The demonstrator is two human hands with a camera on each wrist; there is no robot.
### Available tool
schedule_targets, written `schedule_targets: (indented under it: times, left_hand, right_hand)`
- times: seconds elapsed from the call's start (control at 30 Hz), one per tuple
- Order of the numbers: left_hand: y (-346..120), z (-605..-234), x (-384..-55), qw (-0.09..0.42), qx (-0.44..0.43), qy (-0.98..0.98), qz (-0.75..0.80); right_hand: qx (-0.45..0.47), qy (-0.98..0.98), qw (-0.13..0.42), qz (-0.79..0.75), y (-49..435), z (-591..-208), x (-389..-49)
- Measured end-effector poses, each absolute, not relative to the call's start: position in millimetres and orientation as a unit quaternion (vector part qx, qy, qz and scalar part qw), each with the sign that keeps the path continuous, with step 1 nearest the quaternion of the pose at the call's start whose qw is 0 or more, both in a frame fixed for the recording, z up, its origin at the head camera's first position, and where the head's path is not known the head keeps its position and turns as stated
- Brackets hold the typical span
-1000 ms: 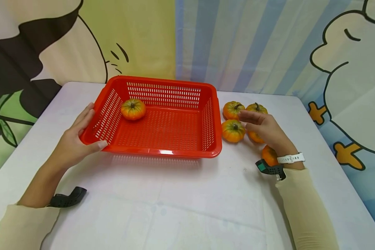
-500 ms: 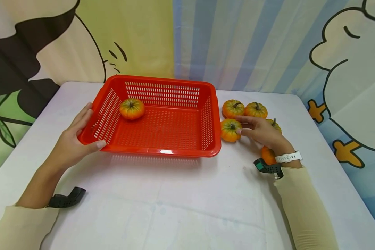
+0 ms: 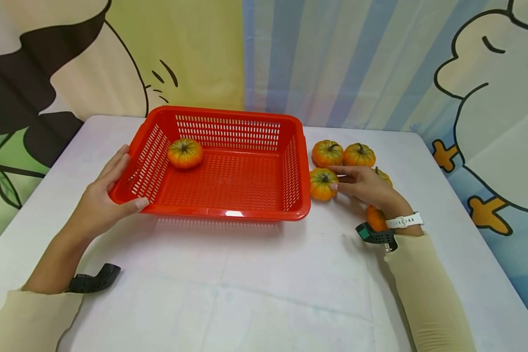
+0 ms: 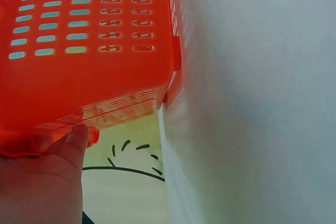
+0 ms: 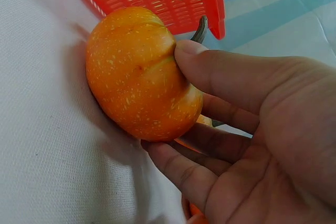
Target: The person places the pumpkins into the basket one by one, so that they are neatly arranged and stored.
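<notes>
My left hand (image 3: 98, 208) grips the left front corner of a red plastic basket (image 3: 233, 212), thumb along the front rim and fingers on the left side. In the left wrist view the hand (image 4: 44, 187) is at the basket's rim, below its slotted wall (image 4: 63, 82). Beside the basket's right wall, my right hand (image 3: 367, 188) pinches a small orange pumpkin (image 3: 320, 186) between thumb and fingers. The right wrist view shows this pumpkin (image 5: 136, 80) close over the white cloth, thumb near its stem. Another small pumpkin (image 3: 185, 154) lies inside the basket at the left.
Two more pumpkins, one (image 3: 327, 153) by the basket and one (image 3: 359, 155) to its right, sit behind my right hand. Another pumpkin (image 3: 384, 178) is partly hidden by that hand, and one (image 3: 376, 218) by the wrist. A printed curtain (image 3: 290, 58) hangs behind the table.
My right hand has moved left and down from above the group of pumpkins to the one nearest the basket and taken hold of it. The left hand stays on the basket.
</notes>
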State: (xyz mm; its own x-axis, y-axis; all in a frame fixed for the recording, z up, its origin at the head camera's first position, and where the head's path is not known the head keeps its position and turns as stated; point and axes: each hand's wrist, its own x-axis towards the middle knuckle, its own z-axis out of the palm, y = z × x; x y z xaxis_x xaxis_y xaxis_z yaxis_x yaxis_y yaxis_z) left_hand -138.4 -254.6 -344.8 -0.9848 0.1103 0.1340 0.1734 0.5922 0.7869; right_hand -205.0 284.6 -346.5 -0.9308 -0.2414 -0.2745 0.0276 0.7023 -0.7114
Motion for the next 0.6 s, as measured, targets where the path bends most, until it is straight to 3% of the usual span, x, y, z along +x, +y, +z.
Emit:
schedule_targets:
  times: [0.6]
  left_hand:
    - [-255.0, -345.0, -137.5, 0.037, -0.079, -0.894, -0.44]
  right_hand:
    - [-0.048, 0.916, 0.123, -0.378, 285.5, -347.5, -204.2]
